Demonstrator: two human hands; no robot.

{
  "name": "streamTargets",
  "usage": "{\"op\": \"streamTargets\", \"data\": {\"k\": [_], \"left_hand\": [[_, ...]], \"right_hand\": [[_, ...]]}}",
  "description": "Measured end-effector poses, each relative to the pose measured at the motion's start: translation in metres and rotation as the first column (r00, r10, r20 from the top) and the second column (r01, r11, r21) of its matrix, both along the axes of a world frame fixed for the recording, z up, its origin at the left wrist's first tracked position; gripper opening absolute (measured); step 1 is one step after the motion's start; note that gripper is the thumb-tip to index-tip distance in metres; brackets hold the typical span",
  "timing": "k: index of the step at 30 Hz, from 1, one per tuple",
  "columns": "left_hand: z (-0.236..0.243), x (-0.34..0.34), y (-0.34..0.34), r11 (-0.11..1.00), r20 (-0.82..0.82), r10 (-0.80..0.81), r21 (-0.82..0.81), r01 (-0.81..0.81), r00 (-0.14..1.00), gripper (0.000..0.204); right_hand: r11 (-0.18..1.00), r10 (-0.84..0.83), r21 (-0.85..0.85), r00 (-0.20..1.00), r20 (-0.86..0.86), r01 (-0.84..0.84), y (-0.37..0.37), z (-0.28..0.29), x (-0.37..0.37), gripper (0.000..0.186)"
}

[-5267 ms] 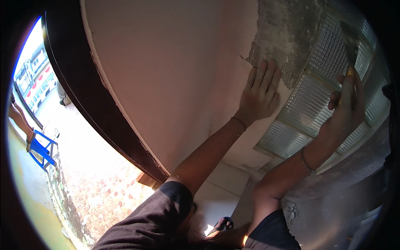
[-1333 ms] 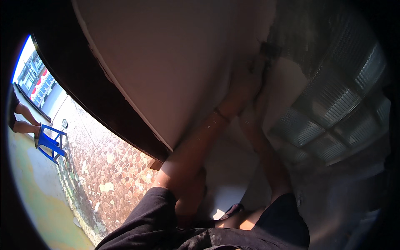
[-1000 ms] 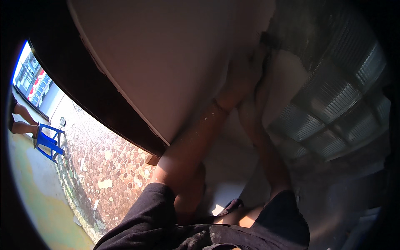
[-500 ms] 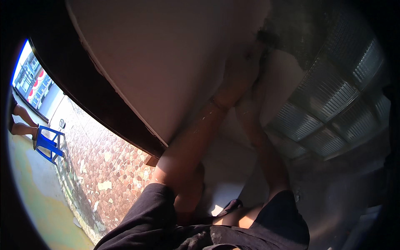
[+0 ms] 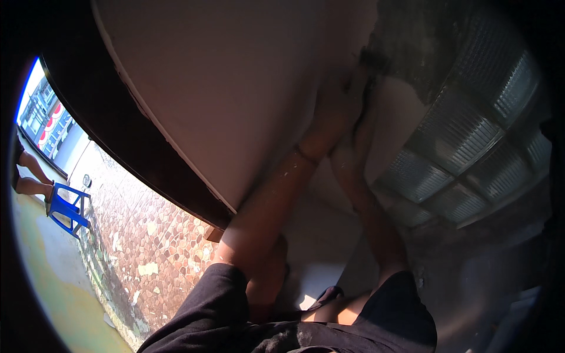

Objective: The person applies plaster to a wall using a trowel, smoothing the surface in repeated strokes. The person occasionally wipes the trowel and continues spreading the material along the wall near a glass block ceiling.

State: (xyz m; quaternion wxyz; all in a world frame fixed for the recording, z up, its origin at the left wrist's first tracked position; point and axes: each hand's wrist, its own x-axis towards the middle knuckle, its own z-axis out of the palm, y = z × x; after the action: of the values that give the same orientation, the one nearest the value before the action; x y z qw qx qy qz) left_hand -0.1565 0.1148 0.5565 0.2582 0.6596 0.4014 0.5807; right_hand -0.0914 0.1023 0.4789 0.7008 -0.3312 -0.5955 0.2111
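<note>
My left hand (image 5: 336, 105) is raised in deep shadow close to a pale, smooth wall surface (image 5: 235, 76), its fingers closed around what looks like a paintbrush. Dark bristles (image 5: 374, 59) show just past the hand, at the border between the pale surface and a dark grey, rough patch (image 5: 409, 53). My right hand (image 5: 352, 138) reaches up right beside the left one and partly overlaps it. Shadow hides the right fingers, so their grip on the brush is unclear. A dark band circles my left wrist.
Ribbed glass blocks (image 5: 462, 141) fill the wall on the right. A dark curved edge (image 5: 147, 141) borders the pale surface on the left. Beyond lie stone-patterned paving (image 5: 159, 241), a blue plastic stool (image 5: 69, 209) and another person's legs (image 5: 34, 176).
Both hands and the dark bristles have shifted slightly left and down along the edge of the grey patch. The view has tilted a little.
</note>
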Motion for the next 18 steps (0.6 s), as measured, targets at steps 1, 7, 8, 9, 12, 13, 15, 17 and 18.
{"op": "streamTargets", "data": {"k": [1, 7, 8, 9, 12, 13, 15, 17, 18], "left_hand": [[0.001, 0.000, 0.002, 1.000, 0.008, 0.000, 0.010, -0.001, 1.000, 0.053], [0.005, 0.004, 0.004, 0.991, 0.132, -0.095, 0.109, 0.081, 0.987, 0.050], [0.006, 0.003, 0.003, 0.995, 0.092, -0.057, 0.090, 0.049, 0.994, 0.050], [0.007, 0.002, 0.001, 0.997, 0.043, -0.029, 0.075, 0.026, 0.999, 0.050], [0.011, 0.000, -0.004, 1.000, 0.042, 0.006, 0.006, -0.006, 0.999, 0.050], [0.011, 0.000, -0.005, 0.999, 0.071, -0.020, 0.043, 0.017, 0.997, 0.050], [0.011, -0.002, -0.007, 0.999, 0.026, 0.012, 0.044, -0.013, 1.000, 0.050], [0.010, -0.004, -0.008, 0.997, 0.004, 0.023, 0.072, -0.023, 1.000, 0.050], [0.008, -0.004, -0.008, 0.999, 0.003, 0.015, 0.052, -0.015, 1.000, 0.050]], "right_hand": [[1.000, 0.000, 0.002, 1.000, 0.003, 0.000, 0.001, 0.001, 0.001, 0.058], [1.000, -0.007, 0.005, 1.000, 0.012, 0.007, 0.000, 0.002, 0.003, 0.058], [1.000, -0.008, 0.009, 1.000, 0.011, 0.008, 0.000, 0.001, 0.002, 0.058], [1.000, -0.005, 0.009, 1.000, 0.010, 0.005, -0.001, 0.002, 0.003, 0.058], [1.000, 0.005, 0.008, 1.000, 0.020, -0.005, -0.002, 0.001, 0.001, 0.058], [1.000, 0.003, 0.005, 1.000, 0.018, -0.003, -0.002, 0.001, 0.001, 0.058], [1.000, -0.010, 0.011, 1.000, 0.018, 0.010, -0.003, 0.000, 0.000, 0.058], [1.000, -0.001, 0.019, 1.000, 0.014, 0.000, -0.006, 0.000, -0.001, 0.058], [1.000, -0.001, 0.016, 1.000, 0.024, 0.001, -0.007, -0.001, 0.000, 0.058]]}}
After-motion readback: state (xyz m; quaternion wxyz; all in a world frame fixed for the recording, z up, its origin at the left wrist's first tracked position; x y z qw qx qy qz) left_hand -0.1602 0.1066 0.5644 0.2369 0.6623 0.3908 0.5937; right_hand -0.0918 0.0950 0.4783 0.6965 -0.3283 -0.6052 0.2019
